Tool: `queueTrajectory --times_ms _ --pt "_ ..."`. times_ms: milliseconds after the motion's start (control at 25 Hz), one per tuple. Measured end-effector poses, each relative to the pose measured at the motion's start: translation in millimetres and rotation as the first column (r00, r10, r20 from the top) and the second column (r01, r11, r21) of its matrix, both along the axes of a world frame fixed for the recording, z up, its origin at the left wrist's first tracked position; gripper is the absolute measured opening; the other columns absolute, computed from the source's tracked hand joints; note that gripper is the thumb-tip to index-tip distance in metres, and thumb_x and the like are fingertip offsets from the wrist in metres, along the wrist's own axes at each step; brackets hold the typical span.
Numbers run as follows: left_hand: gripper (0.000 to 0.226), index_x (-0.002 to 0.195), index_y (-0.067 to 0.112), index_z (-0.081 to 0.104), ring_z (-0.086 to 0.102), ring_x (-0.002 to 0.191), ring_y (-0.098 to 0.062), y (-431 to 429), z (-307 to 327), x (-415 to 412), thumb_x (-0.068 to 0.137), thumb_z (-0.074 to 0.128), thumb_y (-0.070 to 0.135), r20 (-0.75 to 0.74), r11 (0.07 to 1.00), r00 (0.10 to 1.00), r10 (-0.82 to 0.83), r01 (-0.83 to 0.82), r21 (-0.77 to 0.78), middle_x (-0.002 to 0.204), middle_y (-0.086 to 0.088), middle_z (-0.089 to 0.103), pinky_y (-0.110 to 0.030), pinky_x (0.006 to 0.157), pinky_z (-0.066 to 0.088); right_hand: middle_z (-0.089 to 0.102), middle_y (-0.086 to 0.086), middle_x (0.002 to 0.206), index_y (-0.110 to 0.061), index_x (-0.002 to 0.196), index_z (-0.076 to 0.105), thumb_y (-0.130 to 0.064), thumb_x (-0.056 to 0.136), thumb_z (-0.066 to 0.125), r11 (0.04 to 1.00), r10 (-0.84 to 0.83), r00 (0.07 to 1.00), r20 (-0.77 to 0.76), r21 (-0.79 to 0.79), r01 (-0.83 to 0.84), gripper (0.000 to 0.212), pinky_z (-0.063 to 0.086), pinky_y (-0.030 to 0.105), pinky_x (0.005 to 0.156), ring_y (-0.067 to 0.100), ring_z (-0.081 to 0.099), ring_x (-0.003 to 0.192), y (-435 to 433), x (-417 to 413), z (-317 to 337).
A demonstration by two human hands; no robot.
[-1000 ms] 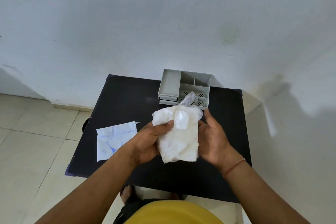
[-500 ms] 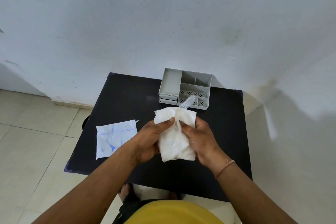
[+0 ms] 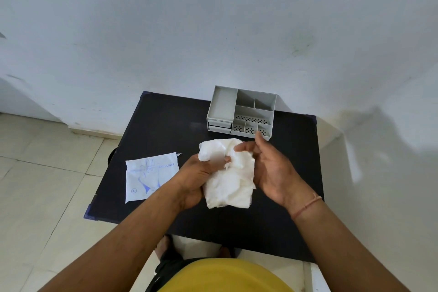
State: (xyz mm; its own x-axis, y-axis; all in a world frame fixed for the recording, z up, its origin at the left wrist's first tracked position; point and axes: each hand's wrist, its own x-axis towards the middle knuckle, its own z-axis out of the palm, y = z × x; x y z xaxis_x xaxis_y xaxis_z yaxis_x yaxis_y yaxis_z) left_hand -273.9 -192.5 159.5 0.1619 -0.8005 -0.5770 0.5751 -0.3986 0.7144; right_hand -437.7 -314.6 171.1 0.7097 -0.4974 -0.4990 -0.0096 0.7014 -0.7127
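the black rectangular tabletop carries everything, and the work is going on just above its near half. beyond the fingertips, at the far edge against the wall, stands the grey plastic desk organiser with open compartments. nothing from the hands has gone into it, as far as i can see.

out past the left knuckles, well apart from them, a flat white plastic packet printed in blue with glove outlines lies on the tabletop, untouched.

the crumpled white thin-plastic bundle is held up between the two palms, clear of the surface, upright and bunched at the top. the left hand has it: its fingers curl round the back and the thumb presses into the front, a firm hold. the right hand lies along the other side with its fingers fairly straight and loosely spread, the thumb tip just touching the bundle's upper folds, gripping nothing.

to my eye this is an early stage. the bundle is picked up and steadied, but it is neither opened nor pulled apart. what is left is working the top folds loose, getting at whatever is inside, and then putting it somewhere, probably the organiser.
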Motion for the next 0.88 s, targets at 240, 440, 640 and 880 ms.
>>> queueTrajectory --times_ms 240,440,640,880 --pt "0.025 0.120 0.006 0.079 0.074 0.120 -0.043 -3 -9 -4 0.098 0.076 0.017 0.043 1.000 0.999 0.027 -0.027 0.011 0.125 -0.024 0.079 -0.063 0.108 0.056 0.072 -0.001 0.130 -0.031 0.130 0.065 -0.017 0.076 0.094 0.922 -0.202 0.956 -0.211 -0.371 0.113 0.062 0.063 0.050 0.097 0.026 0.076 0.113 15 7 -12" --pt "0.036 0.125 0.006 0.076 0.075 0.119 -0.041 -3 -9 -2 0.094 0.082 0.024 0.088 0.999 0.996 0.023 -0.025 0.021 0.127 -0.023 0.078 -0.062 0.104 0.058 0.079 0.019 0.121 -0.007 0.124 0.075 -0.025 0.099 0.073 0.998 -0.050 0.974 -0.220 -0.055 0.039 0.030 0.058 0.060 0.101 0.038 0.075 0.116 28 10 -11" --pt "0.045 0.142 0.020 0.067 0.072 0.125 -0.040 6 -7 17 0.100 0.067 0.035 -0.024 0.999 0.998 -0.051 0.051 -0.019 0.136 -0.015 0.075 -0.062 0.096 0.062 0.085 0.006 0.108 -0.020 0.116 0.078 -0.027 0.103 0.068 0.969 -0.172 0.930 -0.325 -0.224 0.101 0.018 0.066 0.053 0.090 0.027 0.082 0.099 27 25 -27" --pt "0.041 0.134 0.023 0.068 0.080 0.105 -0.029 -11 -32 33 0.096 0.079 0.014 0.464 0.984 0.880 -0.101 0.021 0.175 0.115 -0.004 0.082 -0.059 0.076 0.069 0.081 -0.002 0.110 -0.031 0.118 0.071 -0.036 0.104 0.064 0.907 -0.198 0.891 -0.408 -0.421 0.009 0.016 0.062 0.023 0.069 0.009 0.079 0.092 26 47 -35"
